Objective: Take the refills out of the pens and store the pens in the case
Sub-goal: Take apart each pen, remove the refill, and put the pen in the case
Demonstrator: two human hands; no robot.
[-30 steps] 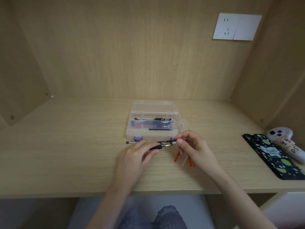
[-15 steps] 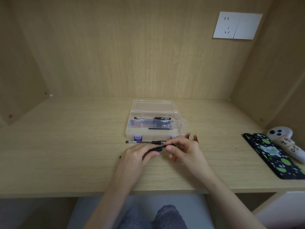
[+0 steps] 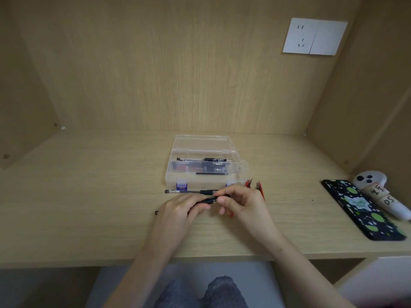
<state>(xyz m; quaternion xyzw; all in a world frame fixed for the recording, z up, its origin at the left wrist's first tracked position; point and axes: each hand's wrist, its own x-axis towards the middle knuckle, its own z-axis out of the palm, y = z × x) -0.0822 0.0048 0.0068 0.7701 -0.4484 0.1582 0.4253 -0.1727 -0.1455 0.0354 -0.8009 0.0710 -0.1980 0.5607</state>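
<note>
A clear plastic case [image 3: 175,165] stands open on the wooden desk with pens and a loose black refill [image 3: 213,173] inside. Just in front of it my left hand [image 3: 178,212] grips the barrel of a black pen [image 3: 208,200], whose back end pokes out left of the hand. My right hand [image 3: 242,203] pinches the tip end of the same pen. Another black pen [image 3: 189,192] lies along the case's front wall. Red pen parts [image 3: 260,188] stick out behind my right hand.
A black phone with green spots [image 3: 360,207] lies at the right side of the desk, and a white controller [image 3: 378,192] rests beside it. A white wall socket [image 3: 314,36] is on the back panel. The desk's front edge is near my forearms.
My right hand has moved left onto the pen's tip, uncovering the red parts behind it. The pen and both hands have drifted slightly towards me.
</note>
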